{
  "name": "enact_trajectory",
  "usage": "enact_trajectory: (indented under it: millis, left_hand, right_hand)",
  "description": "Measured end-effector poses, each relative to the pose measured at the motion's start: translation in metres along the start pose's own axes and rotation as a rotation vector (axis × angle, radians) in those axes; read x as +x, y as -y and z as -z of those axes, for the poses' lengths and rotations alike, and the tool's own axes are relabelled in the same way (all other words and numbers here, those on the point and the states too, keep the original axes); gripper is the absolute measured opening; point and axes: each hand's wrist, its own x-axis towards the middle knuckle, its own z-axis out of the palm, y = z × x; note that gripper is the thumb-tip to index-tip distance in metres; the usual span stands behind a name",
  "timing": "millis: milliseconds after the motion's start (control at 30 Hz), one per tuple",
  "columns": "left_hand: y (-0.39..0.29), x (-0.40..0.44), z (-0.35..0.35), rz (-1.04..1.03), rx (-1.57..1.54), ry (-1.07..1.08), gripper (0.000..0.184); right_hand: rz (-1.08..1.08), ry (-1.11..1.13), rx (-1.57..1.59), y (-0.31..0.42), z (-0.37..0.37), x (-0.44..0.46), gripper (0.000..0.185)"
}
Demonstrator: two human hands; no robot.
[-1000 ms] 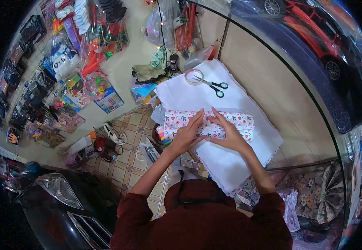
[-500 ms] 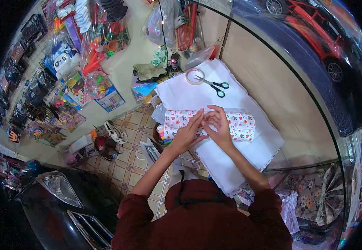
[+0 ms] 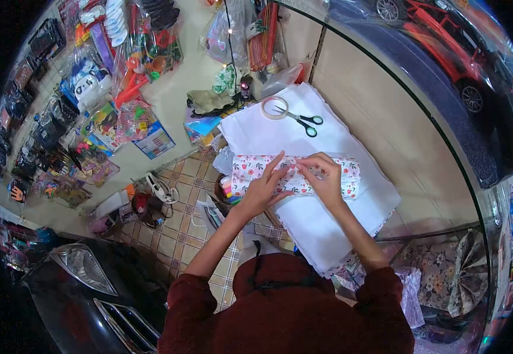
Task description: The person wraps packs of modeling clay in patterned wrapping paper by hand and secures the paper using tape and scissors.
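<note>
A parcel in floral wrapping paper (image 3: 348,177) lies across white paper sheets (image 3: 315,221), with both hands over it. My left hand (image 3: 262,190) rests on its left half, fingers stretched out and apart. Just right of it, my right hand (image 3: 327,182) has thumb and forefinger brought together in a pinch near the parcel's upper middle. Whatever is between those fingertips is too small to make out. Beyond the parcel lie scissors (image 3: 309,124) with black and green handles, their blades across a roll of tape (image 3: 266,112).
Bright markers (image 3: 227,187) stand in a container left of the sheets. A glass edge (image 3: 421,103) curves along the right, with a boxed red toy car (image 3: 445,50) beyond. Packaged goods (image 3: 100,127) hang on the left wall. A black ride-on car (image 3: 85,289) stands lower left.
My right hand has moved a little to the right, away from my left hand, and its thumb and forefinger now pinch. My left hand stays nearly in place.
</note>
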Motion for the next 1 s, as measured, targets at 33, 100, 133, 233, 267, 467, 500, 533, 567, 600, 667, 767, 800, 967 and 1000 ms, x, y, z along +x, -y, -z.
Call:
enact_trajectory:
  millis: [33, 100, 133, 233, 267, 467, 500, 533, 567, 600, 667, 767, 800, 967, 1000]
  left_hand:
    - [0.000, -0.001, 0.000, -0.001, 0.005, -0.005, 0.071]
    - [-0.001, -0.002, 0.000, -0.003, 0.014, -0.014, 0.065]
    - [-0.001, 0.000, 0.000, -0.071, 0.051, -0.015, 0.063]
    - [0.000, 0.003, 0.000, -0.211, 0.154, -0.010, 0.059]
    - [-0.002, 0.003, 0.000, -0.213, 0.183, -0.003, 0.059]
    - [-0.006, 0.003, 0.000, -0.173, 0.342, 0.070, 0.059]
    - [-0.004, 0.002, 0.000, -0.174, 0.366, 0.080, 0.057]
    - [-0.003, 0.002, 0.000, -0.171, 0.367, 0.082, 0.056]
    - [-0.003, 0.001, 0.001, -0.169, 0.367, 0.083, 0.054]
    - [-0.003, 0.002, 0.001, -0.167, 0.367, 0.083, 0.052]
    - [-0.004, 0.004, 0.001, -0.169, 0.379, 0.049, 0.049]
    - [-0.002, 0.006, 0.001, -0.166, 0.399, 0.030, 0.049]
    - [-0.002, 0.007, 0.001, -0.164, 0.405, 0.030, 0.049]
    - [0.006, 0.006, -0.006, -0.160, 0.343, 0.112, 0.054]
    - [0.007, 0.006, -0.007, -0.162, 0.318, 0.128, 0.055]
  right_hand:
    - [-0.013, 0.009, 0.013, -0.002, 0.003, 0.001, 0.010]
    - [-0.040, 0.027, 0.038, -0.006, 0.010, 0.003, 0.013]
    - [-0.090, 0.054, 0.086, -0.009, 0.014, 0.003, 0.015]
    - [-0.234, 0.192, 0.143, -0.012, 0.031, 0.004, 0.029]
    - [-0.207, 0.230, 0.103, -0.010, 0.036, 0.003, 0.038]
    - [-0.088, 0.434, -0.019, 0.002, 0.045, -0.013, 0.091]
    - [-0.058, 0.477, -0.077, 0.001, 0.045, -0.016, 0.095]
    - [-0.027, 0.519, -0.137, 0.001, 0.046, -0.017, 0.099]
    - [0.044, 0.532, -0.274, 0.003, 0.046, -0.017, 0.100]
    - [0.050, 0.526, -0.281, 0.000, 0.045, -0.018, 0.100]
    - [0.067, 0.520, -0.293, -0.009, 0.040, -0.023, 0.100]
    - [0.057, 0.474, -0.241, -0.008, 0.034, -0.029, 0.093]
    - [0.054, 0.465, -0.241, -0.009, 0.032, -0.030, 0.093]
    - [0.000, 0.500, -0.255, -0.010, 0.028, -0.034, 0.088]
    - [-0.003, 0.497, -0.239, -0.010, 0.027, -0.034, 0.086]
